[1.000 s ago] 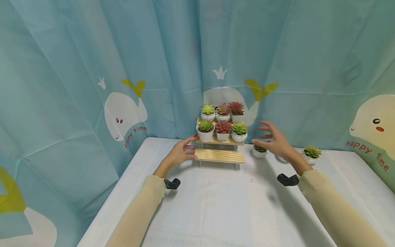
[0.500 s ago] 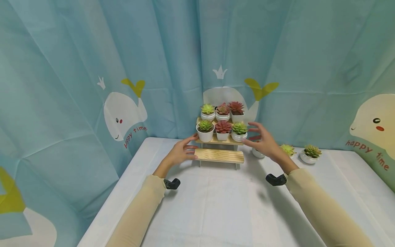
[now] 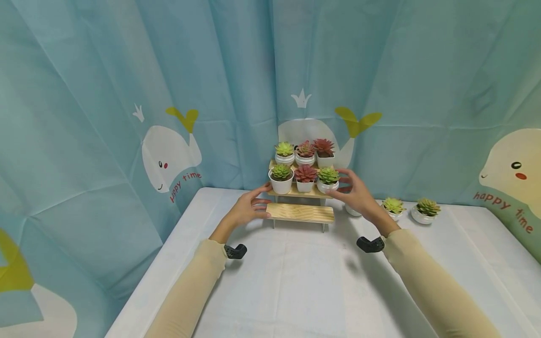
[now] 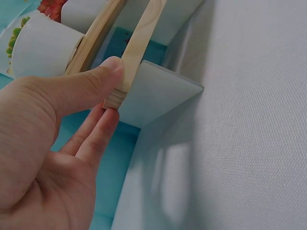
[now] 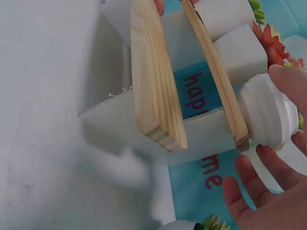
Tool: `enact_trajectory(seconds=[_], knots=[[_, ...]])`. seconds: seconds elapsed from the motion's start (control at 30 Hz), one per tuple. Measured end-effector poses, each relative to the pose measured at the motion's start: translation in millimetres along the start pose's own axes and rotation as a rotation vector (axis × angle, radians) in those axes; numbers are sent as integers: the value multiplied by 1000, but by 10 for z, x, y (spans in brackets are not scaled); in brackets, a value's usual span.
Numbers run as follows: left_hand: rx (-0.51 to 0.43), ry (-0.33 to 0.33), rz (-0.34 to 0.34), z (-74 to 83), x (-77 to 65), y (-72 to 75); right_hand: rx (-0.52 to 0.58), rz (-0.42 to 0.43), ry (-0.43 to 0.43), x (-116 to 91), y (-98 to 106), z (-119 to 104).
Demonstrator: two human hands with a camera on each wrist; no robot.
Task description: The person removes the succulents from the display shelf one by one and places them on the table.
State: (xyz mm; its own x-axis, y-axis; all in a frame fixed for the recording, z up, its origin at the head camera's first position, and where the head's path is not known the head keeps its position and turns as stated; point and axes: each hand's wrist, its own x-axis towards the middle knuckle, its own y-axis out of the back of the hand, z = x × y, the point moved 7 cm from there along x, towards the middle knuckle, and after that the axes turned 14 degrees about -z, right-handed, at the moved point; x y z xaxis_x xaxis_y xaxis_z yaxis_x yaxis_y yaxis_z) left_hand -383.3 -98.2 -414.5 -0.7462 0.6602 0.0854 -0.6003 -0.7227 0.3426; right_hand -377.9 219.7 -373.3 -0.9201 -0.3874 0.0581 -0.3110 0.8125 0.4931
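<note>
A small tiered wooden plant stand [image 3: 300, 212] stands near the curtain, with potted succulents on its upper two shelves. My left hand [image 3: 244, 210] holds its left side; in the left wrist view, thumb and fingertips pinch the end of the lowest board [image 4: 136, 45]. At the right end of the middle shelf, my right hand [image 3: 358, 195] grips a green succulent in a round white pot [image 3: 328, 180], thumb and fingers on either side of it. Beside that pot are a red succulent [image 3: 305, 178] and a green one in a plain white pot [image 3: 281, 179].
Three more succulents [image 3: 285, 152] fill the top shelf. Right of the stand, a white pot [image 3: 352, 211] is partly hidden behind my right hand. Further right on the white tablecloth [image 3: 313, 281] sit two green succulents [image 3: 426, 211]. A blue whale-print curtain [image 3: 236, 94] hangs behind.
My right hand has moved left from above the loose pots to the green succulent at the right end of the middle shelf and taken hold of it. The left hand has stayed put.
</note>
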Motion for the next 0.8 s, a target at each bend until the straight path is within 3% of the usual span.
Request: enact_trajectory(seconds=[0.2,0.8], knots=[[0,14,4,-12,4,-2,17,-9,-28,-26,-30,-62],[6,28,10,-22,9,0,-3,6,-53,27,-30,37]])
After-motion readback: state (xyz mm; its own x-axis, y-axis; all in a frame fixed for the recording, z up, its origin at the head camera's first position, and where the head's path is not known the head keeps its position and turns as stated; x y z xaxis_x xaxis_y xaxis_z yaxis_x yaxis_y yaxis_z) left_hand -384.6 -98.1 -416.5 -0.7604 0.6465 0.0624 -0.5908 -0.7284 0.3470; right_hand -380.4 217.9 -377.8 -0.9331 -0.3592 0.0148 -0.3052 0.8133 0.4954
